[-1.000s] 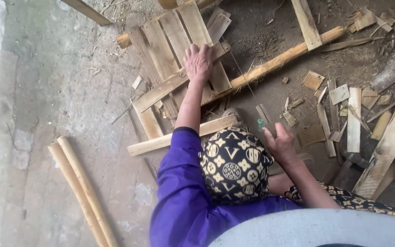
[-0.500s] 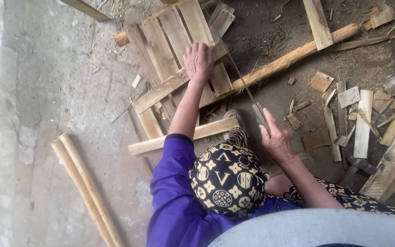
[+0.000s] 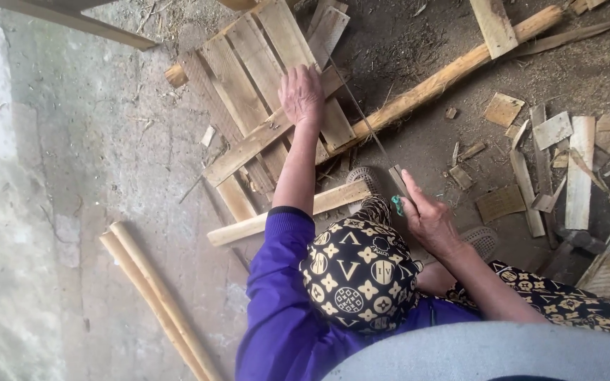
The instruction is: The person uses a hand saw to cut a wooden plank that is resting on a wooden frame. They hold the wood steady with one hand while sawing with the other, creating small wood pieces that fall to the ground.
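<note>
My left hand (image 3: 302, 94) lies flat with fingers spread on a panel of nailed wooden slats (image 3: 248, 85) on the ground, pressing on the diagonal cross slat (image 3: 248, 144). My right hand (image 3: 428, 222) is closed around the handle of a hand saw (image 3: 397, 190). The saw's thin blade (image 3: 361, 116) runs up and left to the panel's right edge, just beside my left hand. Below both hands are my patterned cap (image 3: 358, 275) and purple sleeve (image 3: 277, 310).
A long round pole (image 3: 453, 70) lies diagonally right of the panel. A loose batten (image 3: 277, 215) lies under my left arm. Two poles (image 3: 157, 303) rest on the concrete at lower left. Several offcuts and planks (image 3: 573, 162) litter the dirt at right.
My right hand has shifted slightly left and closed on the saw handle, and the blade now shows against the panel edge. My left hand stays on the slats.
</note>
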